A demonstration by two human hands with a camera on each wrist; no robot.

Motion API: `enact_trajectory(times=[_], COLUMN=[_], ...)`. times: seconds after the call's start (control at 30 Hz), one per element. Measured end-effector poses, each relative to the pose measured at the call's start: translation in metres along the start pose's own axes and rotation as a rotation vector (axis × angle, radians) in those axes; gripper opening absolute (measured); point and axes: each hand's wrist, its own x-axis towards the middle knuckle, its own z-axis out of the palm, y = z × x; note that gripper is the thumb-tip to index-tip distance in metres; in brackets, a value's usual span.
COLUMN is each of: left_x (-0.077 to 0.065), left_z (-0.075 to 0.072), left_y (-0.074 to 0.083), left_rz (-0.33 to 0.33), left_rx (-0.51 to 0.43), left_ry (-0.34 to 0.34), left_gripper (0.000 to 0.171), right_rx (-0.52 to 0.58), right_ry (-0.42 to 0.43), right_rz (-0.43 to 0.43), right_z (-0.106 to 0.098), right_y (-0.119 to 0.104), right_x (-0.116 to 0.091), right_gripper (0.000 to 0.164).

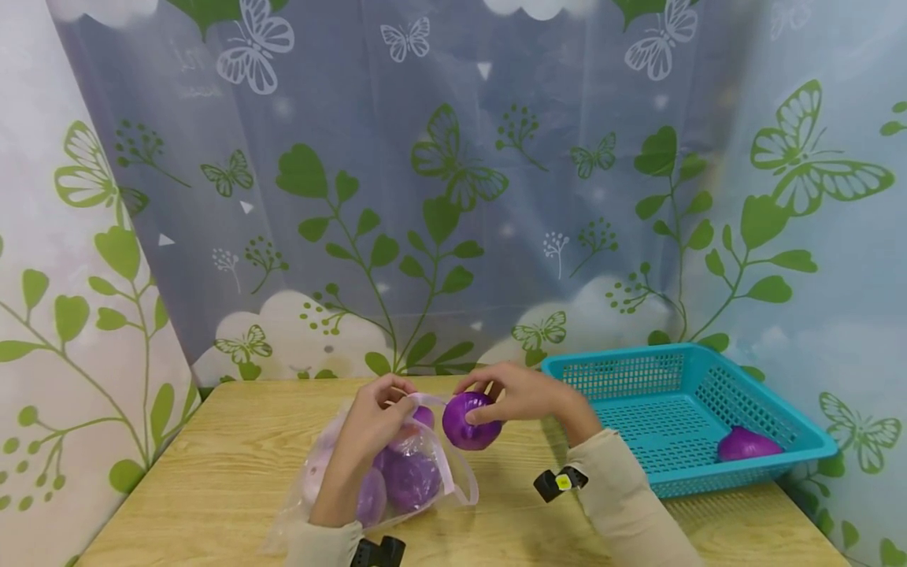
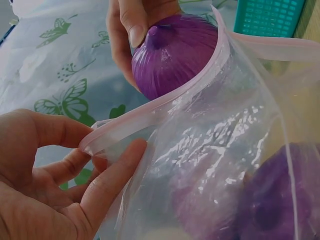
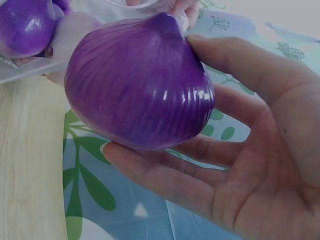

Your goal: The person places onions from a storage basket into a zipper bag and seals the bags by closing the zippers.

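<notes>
A glossy purple onion [image 1: 468,435] is gripped by my right hand [image 1: 520,392], just right of the bag's mouth. Its pointed stem end shows in the left wrist view, where the onion [image 2: 175,52] overlaps the bag's pink rim. My left hand [image 1: 374,425] pinches the edge of a clear plastic bag [image 2: 215,115] between thumb and fingers, and the mouth gapes. Several purple onions [image 1: 411,480] and some paler round things lie inside the bag on the table, partly blurred by the plastic. In the right wrist view the fingers [image 3: 165,180] curl under the held onion.
A turquoise plastic basket [image 1: 638,476] stands at the right of the wooden table [image 1: 212,465]. Another purple onion [image 1: 749,446] lies in its right corner. Behind the table hangs a curtain [image 1: 538,197] printed with butterflies and leaves.
</notes>
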Motion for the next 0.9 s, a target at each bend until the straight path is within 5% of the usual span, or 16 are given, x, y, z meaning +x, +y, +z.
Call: enact_trajectory(times=[0.9], left_x=[0.001], left_z=[0.002], left_y=[0.001], left_rz=[0.013], left_rx=[-0.063], left_ry=[0.022], left_gripper=[0.012], right_rx=[-0.025], right_ry=[0.078], right_rz=[-0.064], right_z=[0.044], right_y=[-0.016], right_x=[0.004], right_gripper=[0.036])
